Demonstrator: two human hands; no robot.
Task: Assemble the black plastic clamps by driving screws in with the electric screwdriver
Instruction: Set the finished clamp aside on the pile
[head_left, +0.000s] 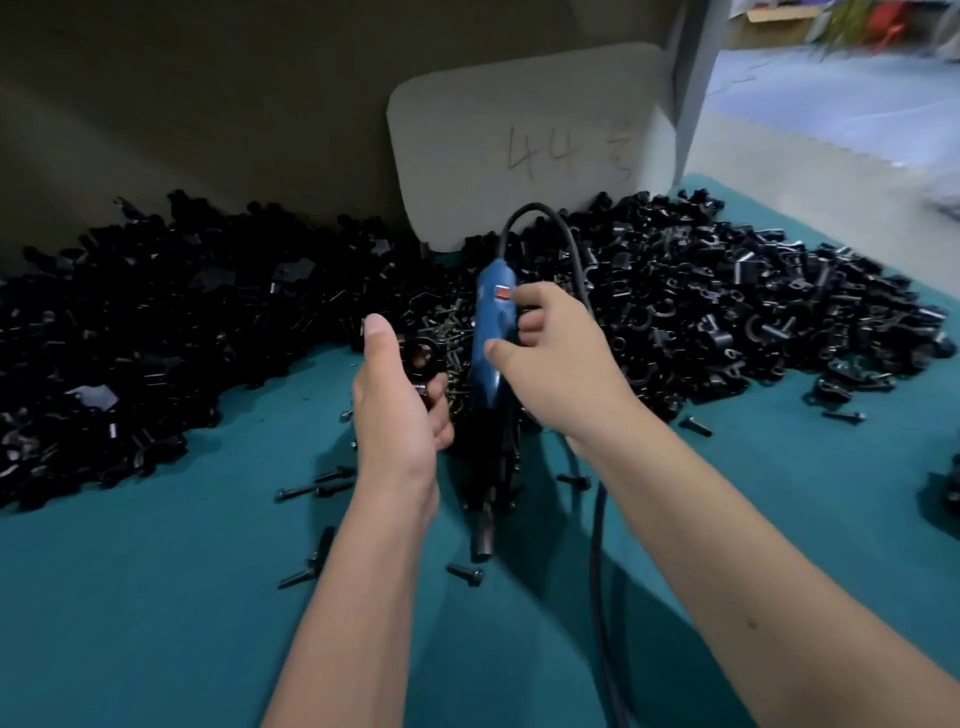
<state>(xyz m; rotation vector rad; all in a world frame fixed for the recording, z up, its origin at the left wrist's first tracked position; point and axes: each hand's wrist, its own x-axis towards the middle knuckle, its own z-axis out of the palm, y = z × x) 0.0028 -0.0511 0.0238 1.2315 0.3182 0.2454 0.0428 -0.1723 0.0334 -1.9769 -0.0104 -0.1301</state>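
We note the left hand holding a clamp; the right hand grips the electric screwdriver upright on the table.

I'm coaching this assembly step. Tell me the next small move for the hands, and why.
Probably close the right hand firmly round the blue screwdriver, then bring its tip to the clamp. The right fingers only curl loosely at the tool's body, the left hand already holds a black ring-shaped clamp beside it, and loose screws lie on the teal mat.
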